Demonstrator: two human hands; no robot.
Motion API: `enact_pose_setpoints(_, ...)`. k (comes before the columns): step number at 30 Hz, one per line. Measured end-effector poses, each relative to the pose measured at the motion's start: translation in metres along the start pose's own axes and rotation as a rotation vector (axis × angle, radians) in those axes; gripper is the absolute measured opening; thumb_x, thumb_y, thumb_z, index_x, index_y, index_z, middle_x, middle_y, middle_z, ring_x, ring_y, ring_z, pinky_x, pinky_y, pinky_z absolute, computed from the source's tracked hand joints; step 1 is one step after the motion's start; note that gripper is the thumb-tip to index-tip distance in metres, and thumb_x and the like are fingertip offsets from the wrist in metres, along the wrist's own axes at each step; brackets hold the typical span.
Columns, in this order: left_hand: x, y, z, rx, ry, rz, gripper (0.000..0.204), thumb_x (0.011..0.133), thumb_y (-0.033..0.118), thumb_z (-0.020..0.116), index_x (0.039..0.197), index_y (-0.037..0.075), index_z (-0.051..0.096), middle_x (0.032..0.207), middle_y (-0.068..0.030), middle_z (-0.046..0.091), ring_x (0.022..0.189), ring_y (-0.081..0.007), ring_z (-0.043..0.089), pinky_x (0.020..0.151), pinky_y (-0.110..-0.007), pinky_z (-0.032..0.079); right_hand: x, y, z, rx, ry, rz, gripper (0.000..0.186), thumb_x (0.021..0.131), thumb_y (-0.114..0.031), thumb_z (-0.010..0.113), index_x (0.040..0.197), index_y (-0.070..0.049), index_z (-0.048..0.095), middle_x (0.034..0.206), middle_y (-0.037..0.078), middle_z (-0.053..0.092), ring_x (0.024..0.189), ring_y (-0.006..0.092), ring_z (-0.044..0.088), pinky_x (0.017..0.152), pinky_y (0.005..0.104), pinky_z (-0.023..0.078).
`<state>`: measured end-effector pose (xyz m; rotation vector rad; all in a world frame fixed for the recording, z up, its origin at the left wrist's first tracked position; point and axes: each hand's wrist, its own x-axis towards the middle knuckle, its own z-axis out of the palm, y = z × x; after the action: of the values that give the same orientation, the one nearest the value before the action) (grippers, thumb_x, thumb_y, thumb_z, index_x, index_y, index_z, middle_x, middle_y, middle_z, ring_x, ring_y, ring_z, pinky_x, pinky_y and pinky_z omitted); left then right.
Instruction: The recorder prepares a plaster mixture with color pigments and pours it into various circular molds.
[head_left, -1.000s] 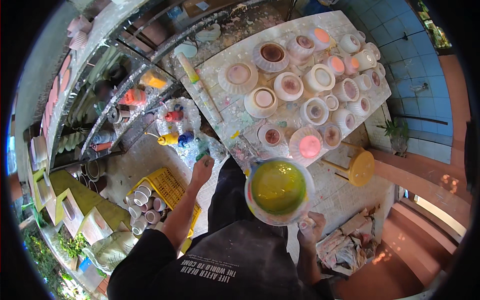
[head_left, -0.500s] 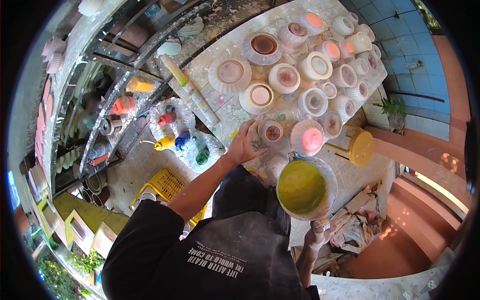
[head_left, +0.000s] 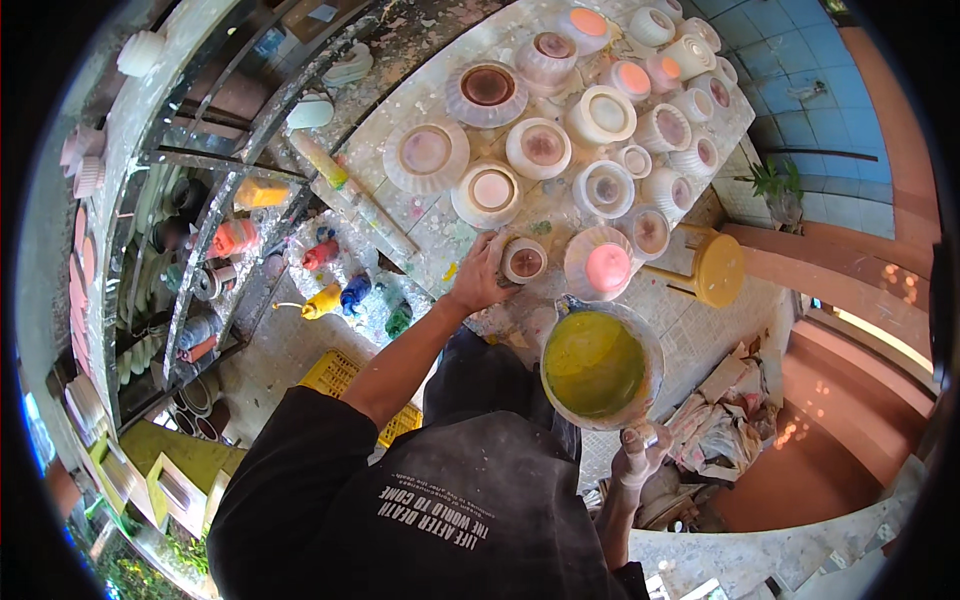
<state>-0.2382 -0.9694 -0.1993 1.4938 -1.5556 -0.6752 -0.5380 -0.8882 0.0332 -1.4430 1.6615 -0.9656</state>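
My left hand (head_left: 481, 274) is curled around the near-left side of a small whitish pot (head_left: 524, 260) with a reddish-brown round base facing up; its far fingers are partly hidden behind the pot. My right hand (head_left: 642, 455) is closed on the handle of a round pan (head_left: 652, 375), which holds yellow-green liquid (head_left: 594, 362). The pan is held beside the table's near edge. A ribbed pot with a pink round top (head_left: 607, 267) stands between the small pot and the pan's far rim.
Several upturned pots cover the paint-spotted table (head_left: 375, 140). On the left are squeeze bottles, including a yellow bottle (head_left: 321, 301) and a blue bottle (head_left: 355, 293), with a metal shelf (head_left: 185, 300) beyond. A yellow stool (head_left: 720, 270) stands right; a yellow crate (head_left: 330, 372) is on the floor.
My left hand has closed in around the small pot, which sits slightly farther right among its neighbours. My right hand still holds the pan. The whole view has shifted a little.
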Motion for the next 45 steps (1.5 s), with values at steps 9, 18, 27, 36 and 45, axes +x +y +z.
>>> enact_pose_setpoints(9, 0.001, 0.008, -0.003, 0.052, 0.056, 0.003, 0.097, 0.057, 0.019, 0.082, 0.139, 0.0, 0.035, 0.126, -0.0227, 0.052, 0.119, -0.0425, 0.047, 0.102, -0.048, 0.042, 0.004, -0.002, 0.004, -0.089, 0.01, -0.01, 0.06, 0.072, -0.054, 0.076, 0.08, 0.005, 0.069, 0.064, 0.008, 0.06, 0.064, 0.0205, 0.055, 0.067, 0.0357, 0.041)
enact_pose_setpoints(18, 0.001, 0.012, -0.006, 0.063, 0.057, -0.016, 0.098, 0.058, 0.022, 0.086, 0.138, -0.002, 0.036, 0.129, -0.0217, 0.048, 0.12, -0.0435, 0.045, 0.104, -0.049, 0.039, 0.016, -0.015, 0.018, 0.012, -0.097, 0.021, 0.05, 0.075, -0.045, 0.076, 0.067, 0.003, 0.064, 0.05, 0.001, 0.048, 0.045, 0.0123, 0.043, 0.047, 0.0303, 0.032)
enact_pose_setpoints(27, -0.028, -0.005, -0.024, 0.203, 0.023, -0.001, 0.087, 0.06, 0.025, 0.084, 0.133, 0.001, 0.044, 0.127, -0.0194, 0.048, 0.117, -0.0407, 0.045, 0.1, -0.05, 0.04, 0.03, -0.027, 0.029, -0.02, -0.254, 0.065, 0.046, 0.076, -0.039, 0.078, 0.064, 0.003, 0.061, 0.049, 0.0, 0.044, 0.046, 0.0078, 0.038, 0.045, 0.0289, 0.028)
enact_pose_setpoints(36, -0.029, -0.004, -0.027, 0.215, -0.041, -0.072, 0.083, 0.063, 0.029, 0.081, 0.132, 0.002, 0.045, 0.125, -0.0173, 0.047, 0.118, -0.0387, 0.043, 0.1, -0.052, 0.036, 0.035, -0.033, 0.037, -0.069, -0.24, 0.051, 0.048, 0.078, -0.036, 0.079, 0.058, 0.001, 0.054, 0.048, 0.0, 0.042, 0.046, 0.0074, 0.036, 0.044, 0.0291, 0.027)
enact_pose_setpoints(45, -0.019, -0.008, -0.026, 0.286, -0.166, -0.063, 0.095, 0.063, 0.025, 0.08, 0.146, 0.01, 0.036, 0.131, -0.0138, 0.045, 0.121, -0.0366, 0.042, 0.102, -0.05, 0.034, 0.039, -0.046, 0.047, -0.098, -0.303, 0.167, 0.039, 0.08, -0.025, 0.076, 0.059, 0.002, 0.057, 0.05, -0.003, 0.042, 0.049, 0.006, 0.035, 0.046, 0.0278, 0.028)
